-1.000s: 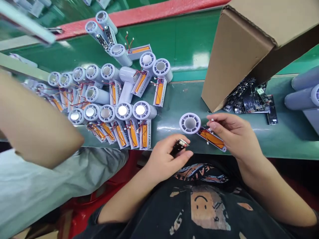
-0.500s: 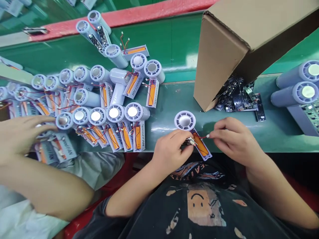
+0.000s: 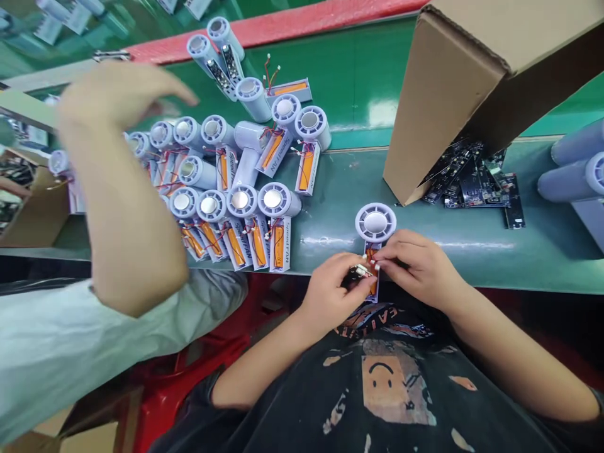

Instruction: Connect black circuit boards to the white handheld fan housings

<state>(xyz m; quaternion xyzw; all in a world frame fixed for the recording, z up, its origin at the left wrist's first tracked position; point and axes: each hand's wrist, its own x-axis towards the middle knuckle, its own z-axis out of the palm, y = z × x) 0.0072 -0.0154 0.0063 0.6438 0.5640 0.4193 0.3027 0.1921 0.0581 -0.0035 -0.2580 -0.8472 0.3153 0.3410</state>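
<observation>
In front of me at the table edge is a light purple handheld fan (image 3: pixel 376 223), its round grille towards me and its handle open, showing an orange battery. Over the handle, my left hand (image 3: pixel 330 288) is closed on a small dark circuit board (image 3: pixel 360 271) with white sockets, mostly hidden by the fingers. My right hand (image 3: pixel 422 267) pinches a small white wire plug (image 3: pixel 376 265) close beside the board. Whether the plug touches a socket I cannot tell.
Many similar open fans (image 3: pixel 278 201) stand in rows to the left. A co-worker's arm (image 3: pixel 127 189) reaches across them. On the right, a cardboard box (image 3: pixel 438 100) lies tipped with loose circuit boards (image 3: pixel 476 182) at its mouth. More fans (image 3: pixel 573 182) lie at the far right.
My right hand has brought the plug leftward, close to the board. The fan handle now points more straight towards me. The co-worker's hand has lifted from the near fans towards the back.
</observation>
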